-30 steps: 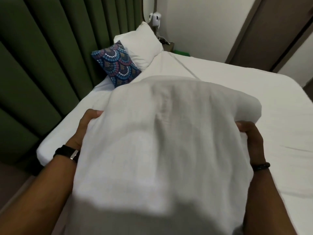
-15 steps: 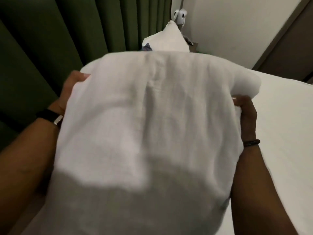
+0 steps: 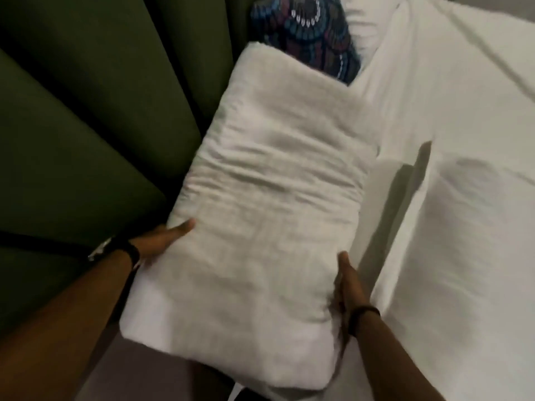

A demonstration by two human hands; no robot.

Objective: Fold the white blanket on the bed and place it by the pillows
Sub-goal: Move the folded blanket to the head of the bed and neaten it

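The white blanket (image 3: 260, 198) is folded into a thick rectangular bundle and lies along the left edge of the bed (image 3: 463, 198). Its far end touches the blue patterned pillow (image 3: 307, 33), and a white pillow (image 3: 367, 18) shows behind that one. My left hand (image 3: 165, 238) grips the bundle's near left side, thumb on top. My right hand (image 3: 346, 285) presses against its near right side, with the fingers tucked under the fold.
Dark green curtains (image 3: 86, 125) hang close along the bed's left side. The white sheet stretches out to the right of the blanket, with a crease and a shadow beside it.
The blanket was held up in front of me and has come down onto the bed by the patterned pillow. My view has tilted downward and moved closer to the pillows.
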